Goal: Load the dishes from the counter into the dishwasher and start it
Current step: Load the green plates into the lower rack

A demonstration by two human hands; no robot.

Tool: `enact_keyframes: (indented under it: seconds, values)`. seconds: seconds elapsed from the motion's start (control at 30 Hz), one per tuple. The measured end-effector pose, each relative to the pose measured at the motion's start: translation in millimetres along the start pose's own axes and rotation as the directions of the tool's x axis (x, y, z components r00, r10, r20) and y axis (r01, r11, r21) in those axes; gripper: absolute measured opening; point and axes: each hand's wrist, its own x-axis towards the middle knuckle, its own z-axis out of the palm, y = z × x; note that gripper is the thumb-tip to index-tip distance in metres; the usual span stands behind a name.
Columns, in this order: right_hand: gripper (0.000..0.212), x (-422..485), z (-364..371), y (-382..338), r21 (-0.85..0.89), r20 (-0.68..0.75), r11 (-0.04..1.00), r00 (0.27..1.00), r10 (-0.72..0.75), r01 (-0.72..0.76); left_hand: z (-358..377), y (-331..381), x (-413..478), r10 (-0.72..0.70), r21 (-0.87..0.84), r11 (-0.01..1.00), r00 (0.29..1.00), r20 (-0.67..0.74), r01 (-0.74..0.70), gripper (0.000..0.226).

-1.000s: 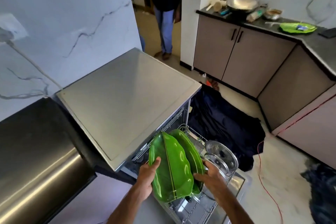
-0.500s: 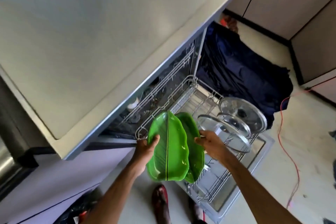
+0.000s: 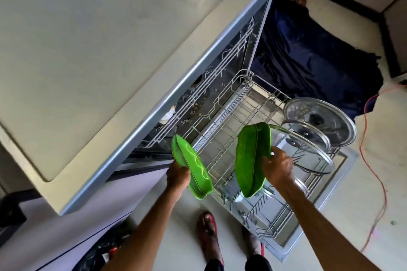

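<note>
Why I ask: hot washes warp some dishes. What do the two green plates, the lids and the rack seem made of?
Left plate and right plate: probably plastic or melamine; glossy, evenly green, moulded leaf veins. Rear lid: looks like polished steel, mirror-bright. Front lid: glass, see-through, with a metal rim. Rack: silvery metal wire.

Bright, diffuse daylight with soft shadows. The floor right of the right hand is brightest; the dishwasher cavity beyond the left hand lies in shade. Highlights glint on the steel lids beyond the right hand. The left plate and right plate are sharp; wide-angle distortion bends straight edges, and the corner below the left hand is soft.
</note>
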Motion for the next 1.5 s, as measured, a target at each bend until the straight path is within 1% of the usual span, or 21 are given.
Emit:
enact_keyframes:
  seconds: [0.1, 0.17, 0.33, 0.43, 0.5, 0.57, 0.67, 0.73, 0.83, 0.87, 0.97, 1.07, 1.13, 1.2, 1.27, 1.3, 1.33, 1.37, 1.4, 1.47, 1.5]
  values:
    - [0.032, 8.8, 5.8, -4.2, 0.044, -0.004, 0.999, 1.000, -0.013, 0.013, 8.2, 9.4, 14.9, -0.060, -0.178, 0.981, 0.995, 0.076, 0.073, 0.048]
    - [0.033, 13.5, 11.0, -5.9, 0.062, 0.013, 0.998, 1.000, -0.001, 0.000, 22.5, -4.0, 45.1, -0.073, -0.227, 0.969, 0.992, 0.099, 0.094, 0.050]
    - [0.035, 15.1, 26.4, 0.0, 0.114, 0.020, 0.993, 1.000, -0.012, 0.009, 70.5, -63.7, 126.9, -0.043, -0.030, 0.999, 0.999, -0.029, 0.042, 0.060]
    - [0.026, 14.0, 29.1, 5.2, 0.143, 0.023, 0.988, 0.998, -0.065, 0.061, 76.7, -46.9, 96.7, -0.070, -0.028, 0.997, 0.996, -0.048, 0.069, 0.068]
    - [0.024, 14.0, 30.7, 10.5, 0.170, 0.014, 0.982, 0.996, -0.083, 0.080, 81.6, -33.7, 71.9, -0.072, -0.033, 0.997, 0.996, -0.057, 0.070, 0.057]
    - [0.026, 14.6, 33.3, 15.3, 0.171, 0.006, 0.981, 0.996, -0.091, 0.089, 88.6, -23.8, 55.6, -0.041, 0.030, 0.999, 0.995, -0.091, 0.044, 0.041]
    - [0.027, 13.9, 35.3, 21.3, 0.154, 0.015, 0.984, 0.995, -0.096, 0.092, 98.2, -16.2, 51.2, -0.044, 0.041, 0.998, 0.994, -0.099, 0.049, 0.037]
    - [0.027, 13.4, 36.7, 24.6, 0.166, 0.014, 0.982, 0.995, -0.094, 0.090, 100.5, -11.4, 54.1, -0.061, -0.022, 0.998, 0.997, -0.047, 0.060, 0.045]
    - [0.029, 14.0, 40.8, 28.4, 0.170, 0.020, 0.981, 0.995, -0.098, 0.093, 106.1, -9.6, 50.0, -0.128, -0.033, 0.990, 0.976, 0.177, 0.135, 0.046]
    - [0.029, 14.4, 41.1, 28.2, 0.153, 0.020, 0.983, 0.994, -0.108, 0.104, 109.5, -11.4, 50.3, -0.133, 0.003, 0.991, 0.968, 0.212, 0.136, 0.049]
    - [0.029, 17.9, 43.2, 27.7, 0.136, 0.016, 0.980, 0.989, -0.147, 0.143, 117.2, -18.0, 53.5, -0.077, 0.041, 0.997, 0.981, 0.180, 0.070, 0.051]
    - [0.025, 21.4, 47.3, 20.3, 0.108, 0.022, 0.974, 0.980, -0.200, 0.197, 115.2, -19.6, 54.6, -0.100, 0.015, 0.995, 0.971, 0.216, 0.099, 0.057]
    - [0.020, 21.7, 45.1, 8.0, 0.069, 0.013, 0.971, 0.973, -0.230, 0.229, 111.1, -21.9, 51.9, -0.070, 0.082, 0.995, 0.984, 0.165, 0.057, 0.066]
    - [0.014, 23.7, 40.8, -6.5, 0.054, -0.037, 0.960, 0.962, -0.272, 0.274, 102.3, -22.5, 49.1, 0.048, 0.194, 0.980, 0.999, -0.004, -0.046, 0.065]
    - [0.027, 26.9, 36.9, -22.2, -0.005, -0.102, 0.939, 0.934, -0.343, 0.345, 88.6, -20.2, 47.3, 0.194, 0.167, 0.972, 0.965, -0.174, -0.165, 0.053]
    - [0.035, 29.4, 35.3, -29.2, -0.021, -0.135, 0.915, 0.906, -0.402, 0.403, 81.5, -16.5, 47.3, 0.205, 0.076, 0.978, 0.955, -0.214, -0.193, 0.049]
    - [0.038, 32.1, 34.8, -36.0, -0.023, -0.153, 0.881, 0.869, -0.471, 0.473, 72.9, -9.5, 47.1, 0.133, -0.116, 0.981, 0.973, -0.186, -0.156, 0.050]
    - [0.038, 33.4, 34.0, -43.3, -0.016, -0.149, 0.838, 0.828, -0.541, 0.545, 65.1, -3.4, 47.2, 0.016, -0.330, 0.943, 0.998, -0.067, -0.038, 0.056]
    - [0.033, 33.8, 33.1, -50.5, 0.002, -0.126, 0.797, 0.791, -0.599, 0.604, 57.5, 1.5, 46.2, -0.095, -0.473, 0.869, 0.986, 0.136, 0.149, 0.061]
    - [0.027, 37.8, 32.6, -59.0, 0.042, -0.106, 0.741, 0.741, -0.663, 0.670, 40.2, 5.0, 40.9, -0.151, -0.518, 0.729, 0.844, 0.515, 0.447, 0.072]
    - [0.027, 41.4, 31.8, -61.4, 0.061, -0.116, 0.726, 0.728, -0.676, 0.685, 30.7, 5.3, 36.2, -0.121, -0.509, 0.681, 0.767, 0.630, 0.526, 0.077]
